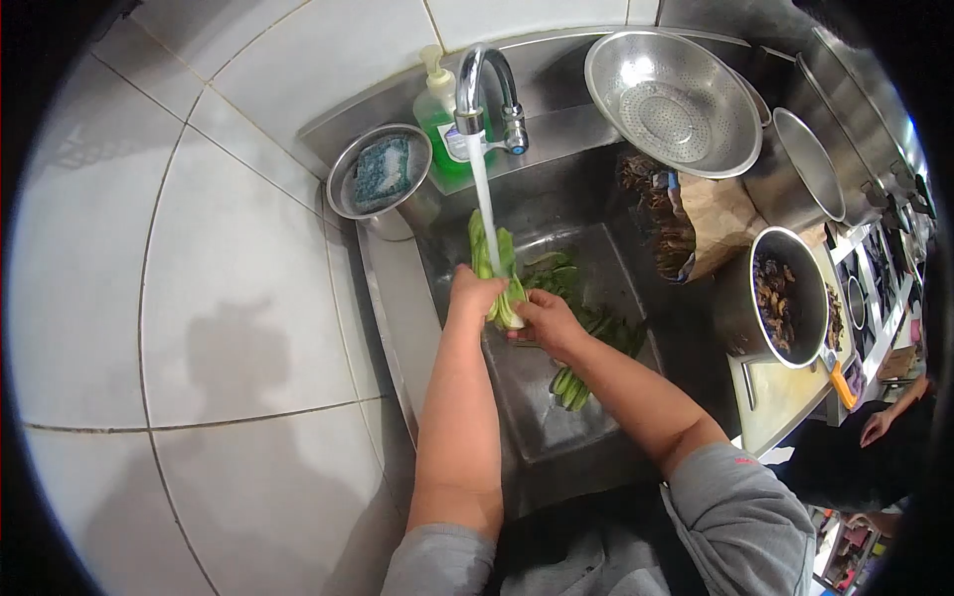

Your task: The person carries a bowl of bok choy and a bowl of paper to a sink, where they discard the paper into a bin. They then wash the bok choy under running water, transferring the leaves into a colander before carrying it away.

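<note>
Under the running chrome faucet (468, 94), a head of bok choy (508, 260) is held in both of my hands over the sink (532, 422). My left hand (475, 295) closes round its left side. At the pale stem end, my right hand (550, 323) grips it with fingers pressed together; some fingertips are hidden. Water falls onto the leaves. More bok choy (569, 388) lies in the basin below, partly covered by my right forearm.
Left of the faucet stand a green soap bottle (438, 114) and a metal pot with a scrubbing sponge (383, 171). At right are a colander (686, 104), a paper bag (717, 217), a pot of dark pieces (737, 316) and an orange-handled knife (843, 385). Another person's hand (875, 427) shows beyond.
</note>
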`<move>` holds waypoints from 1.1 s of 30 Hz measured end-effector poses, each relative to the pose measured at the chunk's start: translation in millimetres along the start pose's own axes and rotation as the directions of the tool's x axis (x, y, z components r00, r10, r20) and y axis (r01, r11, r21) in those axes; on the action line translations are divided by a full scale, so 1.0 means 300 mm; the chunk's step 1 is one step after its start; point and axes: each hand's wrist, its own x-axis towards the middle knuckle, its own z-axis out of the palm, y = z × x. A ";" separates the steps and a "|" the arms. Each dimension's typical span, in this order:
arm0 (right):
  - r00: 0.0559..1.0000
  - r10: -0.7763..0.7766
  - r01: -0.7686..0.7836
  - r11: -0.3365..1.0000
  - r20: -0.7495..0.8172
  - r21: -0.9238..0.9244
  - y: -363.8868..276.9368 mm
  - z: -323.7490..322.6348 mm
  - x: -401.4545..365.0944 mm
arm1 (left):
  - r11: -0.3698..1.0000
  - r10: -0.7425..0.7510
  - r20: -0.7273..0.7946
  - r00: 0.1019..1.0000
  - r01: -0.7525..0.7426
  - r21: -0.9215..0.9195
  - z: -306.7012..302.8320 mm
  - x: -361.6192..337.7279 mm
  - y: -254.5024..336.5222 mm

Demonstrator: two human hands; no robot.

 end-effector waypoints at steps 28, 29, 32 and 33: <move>0.997 0.068 -0.046 0.862 -0.027 0.505 -0.051 0.040 0.164 | 0.990 0.107 -0.034 0.994 -0.104 0.096 0.004 0.053 -0.065; 0.993 0.089 -0.111 0.906 0.074 0.409 -0.050 0.057 0.157 | 0.995 0.079 -0.049 0.996 -0.076 0.060 0.004 0.056 -0.068; 0.977 0.102 -0.153 0.946 0.185 0.285 -0.069 0.141 0.121 | 0.980 -0.130 -0.005 0.991 0.128 -0.152 0.012 0.087 -0.069; 0.980 0.088 -0.136 0.952 0.178 0.274 -0.074 0.155 0.125 | 0.933 -0.168 0.076 0.983 0.183 -0.311 0.001 0.044 -0.023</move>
